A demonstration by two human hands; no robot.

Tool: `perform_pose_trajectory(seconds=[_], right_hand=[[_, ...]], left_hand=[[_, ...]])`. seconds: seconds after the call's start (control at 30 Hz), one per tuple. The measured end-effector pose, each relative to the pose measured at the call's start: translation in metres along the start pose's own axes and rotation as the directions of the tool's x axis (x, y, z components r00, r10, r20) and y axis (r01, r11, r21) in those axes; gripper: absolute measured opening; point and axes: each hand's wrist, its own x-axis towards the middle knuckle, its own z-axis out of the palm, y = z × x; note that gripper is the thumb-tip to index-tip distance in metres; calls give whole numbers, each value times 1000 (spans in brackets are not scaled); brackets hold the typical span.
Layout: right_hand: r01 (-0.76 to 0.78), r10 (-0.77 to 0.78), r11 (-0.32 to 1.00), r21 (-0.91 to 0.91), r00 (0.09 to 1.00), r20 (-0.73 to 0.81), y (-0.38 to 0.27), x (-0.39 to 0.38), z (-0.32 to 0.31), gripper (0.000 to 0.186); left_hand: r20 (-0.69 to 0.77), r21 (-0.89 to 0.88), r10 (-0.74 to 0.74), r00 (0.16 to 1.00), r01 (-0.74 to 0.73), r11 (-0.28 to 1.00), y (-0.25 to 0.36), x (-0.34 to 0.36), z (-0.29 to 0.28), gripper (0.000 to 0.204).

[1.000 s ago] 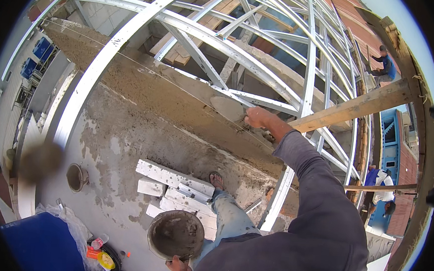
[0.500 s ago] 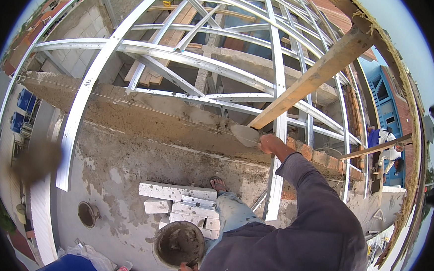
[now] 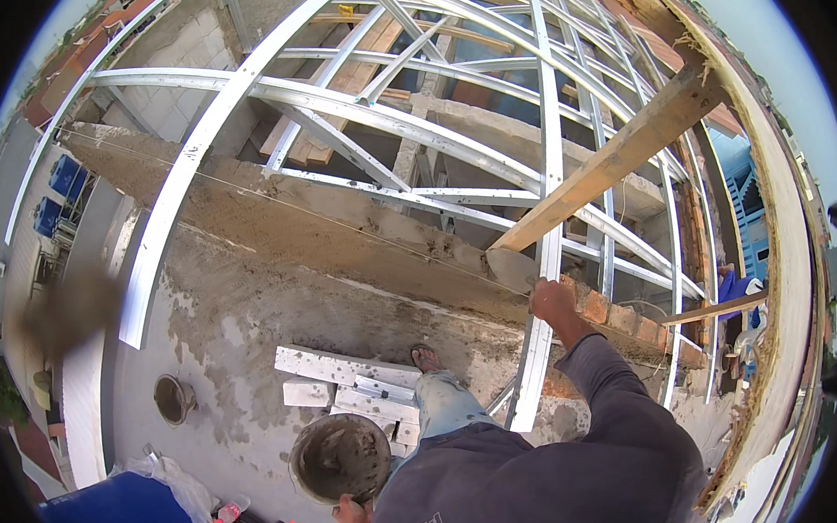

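My right hand (image 3: 555, 302) is closed around the handle of a trowel, with the arm stretched forward. The grey trowel blade (image 3: 512, 266) lies against the top of the mortar-covered wall (image 3: 372, 230), by the foot of a slanting wooden beam (image 3: 607, 158). A thin string runs along the wall's top edge. Low in the view, my left hand (image 3: 353, 514) grips the rim of a bucket (image 3: 299, 465) with wet grey mortar inside. Bare bricks (image 3: 621, 317) show on the wall to the right of my right hand.
White metal roof trusses (image 3: 196, 142) rise over and beyond the wall; one bar passes close to my right hand. Pale blocks (image 3: 336, 364) are stacked by my foot. A smaller bucket (image 3: 172, 400) stands left. A blurred brown shape hangs at far left. Another person (image 3: 748, 330) is at far right.
My right hand and the trowel have moved right along the wall top, the blade passing to the beam's foot. My left hand stays on the bucket rim. The whole view has shifted slightly.
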Motion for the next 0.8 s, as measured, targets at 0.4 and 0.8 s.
perform_pose_trajectory(seconds=[0.4,0.8], right_hand=[[384,-363,918,-94,913,185,-136,46,-59,32],[37,-118,982,184,884,453,-93,73,-18,40]], left_hand=[[62,181,59,996,-69,981,34,-47,16,43],[-41,87,37,998,-34,996,23,-48,27,30]])
